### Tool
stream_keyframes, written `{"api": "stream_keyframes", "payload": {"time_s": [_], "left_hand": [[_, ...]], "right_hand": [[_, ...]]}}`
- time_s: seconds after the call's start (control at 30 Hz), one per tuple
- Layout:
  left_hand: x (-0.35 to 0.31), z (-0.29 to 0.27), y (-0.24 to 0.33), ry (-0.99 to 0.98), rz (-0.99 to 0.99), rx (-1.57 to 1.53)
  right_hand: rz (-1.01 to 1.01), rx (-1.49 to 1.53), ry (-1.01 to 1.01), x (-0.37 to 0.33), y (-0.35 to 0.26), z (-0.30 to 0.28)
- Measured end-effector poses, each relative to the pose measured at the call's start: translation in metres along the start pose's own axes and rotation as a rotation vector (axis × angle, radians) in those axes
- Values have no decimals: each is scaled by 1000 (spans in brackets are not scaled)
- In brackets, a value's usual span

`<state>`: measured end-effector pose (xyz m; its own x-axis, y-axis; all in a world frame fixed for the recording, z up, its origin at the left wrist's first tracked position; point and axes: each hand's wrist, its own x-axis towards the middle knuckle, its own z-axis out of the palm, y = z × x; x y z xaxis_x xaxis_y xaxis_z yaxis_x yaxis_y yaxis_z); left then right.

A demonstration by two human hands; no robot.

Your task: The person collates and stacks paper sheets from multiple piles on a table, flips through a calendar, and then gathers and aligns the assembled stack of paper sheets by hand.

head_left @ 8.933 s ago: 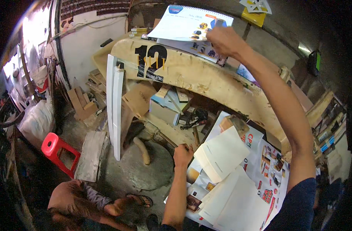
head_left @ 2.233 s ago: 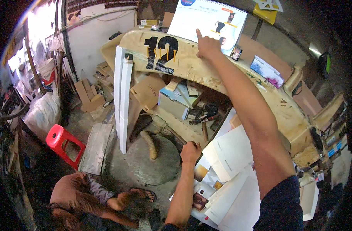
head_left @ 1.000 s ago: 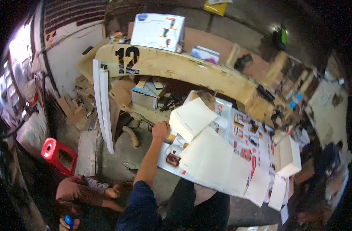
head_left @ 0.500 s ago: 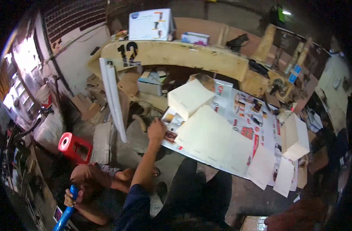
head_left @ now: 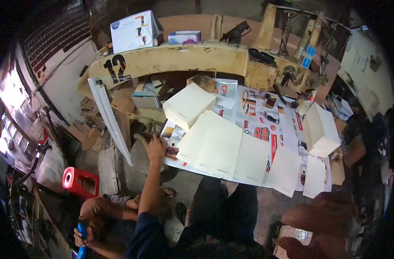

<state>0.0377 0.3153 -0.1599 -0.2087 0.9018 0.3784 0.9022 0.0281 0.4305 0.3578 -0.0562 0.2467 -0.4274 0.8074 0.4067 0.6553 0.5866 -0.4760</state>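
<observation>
So we had our left hand (head_left: 156,149) down at the left edge of the table, right by the corner of the big printed sheet (head_left: 287,118) that covered it. The fingers looked bent toward that edge, but honestly we couldn't tell whether they were pinching it or just resting there. Our right hand was out of view, so we can't tell how it was held.

The paper was all on the printed sheet. A thick cream stack (head_left: 191,101) sat at an angle just beyond our left hand. Next to it the cream sheets (head_left: 220,142) overlapped in a fan along our side of the table, and two loose pages (head_left: 287,172) (head_left: 314,175) lay apart from each other farther right. A second thick white stack (head_left: 320,129) was over at the right end.

Behind all that ran a curved yellowish machine frame (head_left: 162,60) with a desk calendar (head_left: 130,32) and a small white-and-purple box (head_left: 185,37) on top. Long white strips (head_left: 108,121) stood tilted on the left. Lower left, near a red stool (head_left: 82,181), another person's hand (head_left: 89,236) was wrapped around something blue (head_left: 81,227).
</observation>
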Motion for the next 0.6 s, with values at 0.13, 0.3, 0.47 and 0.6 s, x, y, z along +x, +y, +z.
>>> {"api": "stream_keyframes", "payload": {"time_s": [0.13,0.3,0.47,0.6], "left_hand": [[3,4,8,79,51,-51],[-4,-8,21,112,120,38],[-2,-4,18,17,8,66],[1,-2,3,-3,32,93]], "right_hand": [[77,-79,-108,12,-10,-1],[28,24,61,43,-19,26],[196,213,57,74,-45,45],[292,426,39,94,-23,57]]}}
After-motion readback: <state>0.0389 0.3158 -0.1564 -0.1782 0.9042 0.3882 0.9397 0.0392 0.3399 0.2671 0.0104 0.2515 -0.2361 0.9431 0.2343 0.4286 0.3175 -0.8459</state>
